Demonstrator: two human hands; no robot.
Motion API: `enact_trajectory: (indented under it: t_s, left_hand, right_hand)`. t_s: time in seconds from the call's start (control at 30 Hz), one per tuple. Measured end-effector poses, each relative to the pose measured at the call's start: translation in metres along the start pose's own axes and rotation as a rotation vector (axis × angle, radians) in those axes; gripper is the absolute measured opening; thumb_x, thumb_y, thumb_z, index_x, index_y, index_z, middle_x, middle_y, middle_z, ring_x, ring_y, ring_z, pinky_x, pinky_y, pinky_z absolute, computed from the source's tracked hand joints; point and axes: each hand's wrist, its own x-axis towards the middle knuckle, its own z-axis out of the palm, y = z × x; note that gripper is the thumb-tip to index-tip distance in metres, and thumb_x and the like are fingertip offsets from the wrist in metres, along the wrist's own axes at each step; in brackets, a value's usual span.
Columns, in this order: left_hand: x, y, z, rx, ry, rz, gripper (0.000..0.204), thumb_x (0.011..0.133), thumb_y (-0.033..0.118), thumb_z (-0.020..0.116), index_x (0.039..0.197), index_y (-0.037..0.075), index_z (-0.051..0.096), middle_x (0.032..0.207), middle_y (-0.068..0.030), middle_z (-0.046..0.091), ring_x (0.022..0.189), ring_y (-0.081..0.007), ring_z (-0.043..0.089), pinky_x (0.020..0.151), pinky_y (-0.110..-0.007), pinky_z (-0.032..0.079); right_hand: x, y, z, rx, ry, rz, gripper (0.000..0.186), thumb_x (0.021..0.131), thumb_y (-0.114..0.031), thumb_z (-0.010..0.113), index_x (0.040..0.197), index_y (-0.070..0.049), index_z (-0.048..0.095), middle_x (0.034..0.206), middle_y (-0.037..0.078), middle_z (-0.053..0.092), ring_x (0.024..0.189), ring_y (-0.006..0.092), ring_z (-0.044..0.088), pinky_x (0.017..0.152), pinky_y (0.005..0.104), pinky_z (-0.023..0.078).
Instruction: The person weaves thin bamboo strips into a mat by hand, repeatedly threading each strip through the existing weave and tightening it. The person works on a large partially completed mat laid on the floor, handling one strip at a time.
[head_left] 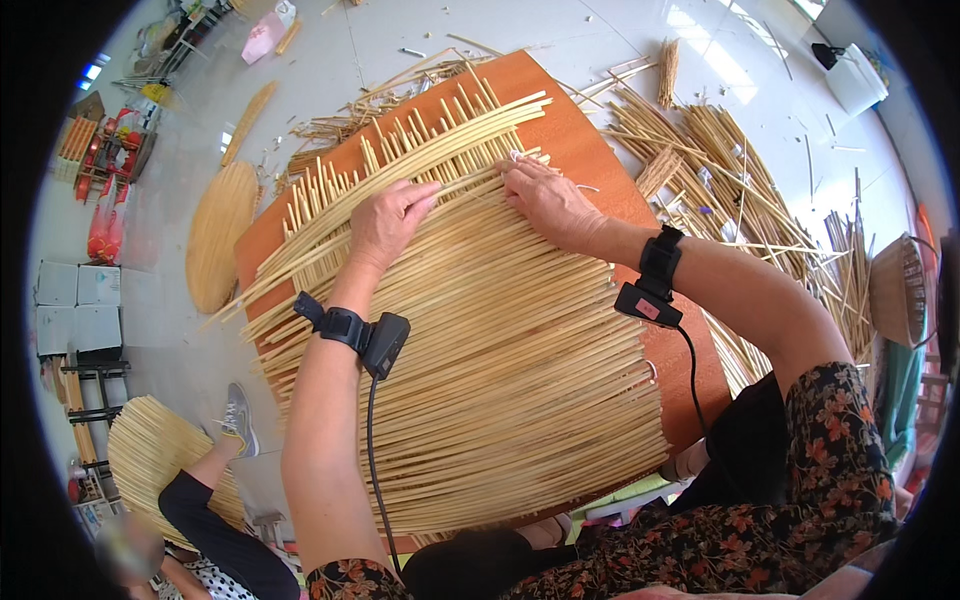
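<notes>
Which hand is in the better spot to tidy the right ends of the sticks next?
Probably the right hand. Its fingers are already near the right ends of the pale sticks, beside what looks like white string. The left hand is farther from those ends.

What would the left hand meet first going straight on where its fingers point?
Probably the person's bare right hand, though the bare left hand could brush the long, thin, pale-yellow stalks between them first; depth is unclear.
</notes>
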Motion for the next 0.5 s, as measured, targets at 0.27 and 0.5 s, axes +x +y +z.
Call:
enact_trajectory:
  t_s: [0.27,0.5]
  left_hand:
    - [0.005,0.001,0.006,-0.030,0.074,0.001,0.021,0.093,0.025,0.073,0.111,0.017,0.080,0.098,-0.0049,0.075,0.084,-0.0267,0.071,0.073,-0.035,0.055]
    - [0.006,0.009,0.014,-0.033,0.129,0.029,0.020,0.091,0.030,0.076,0.099,0.012,0.079,0.094,-0.0052,0.075,0.082,-0.0273,0.071,0.070,-0.036,0.055]
  right_hand:
    - [0.004,0.000,0.000,0.027,0.054,-0.040,0.014,0.100,-0.011,0.057,0.108,0.000,0.057,0.138,0.016,0.058,0.135,0.0381,0.051,0.119,0.0477,0.039]
    - [0.001,-0.002,-0.001,-0.002,0.068,-0.035,0.014,0.100,-0.011,0.057,0.109,-0.001,0.056,0.135,0.016,0.059,0.132,0.0370,0.053,0.118,0.0473,0.039]
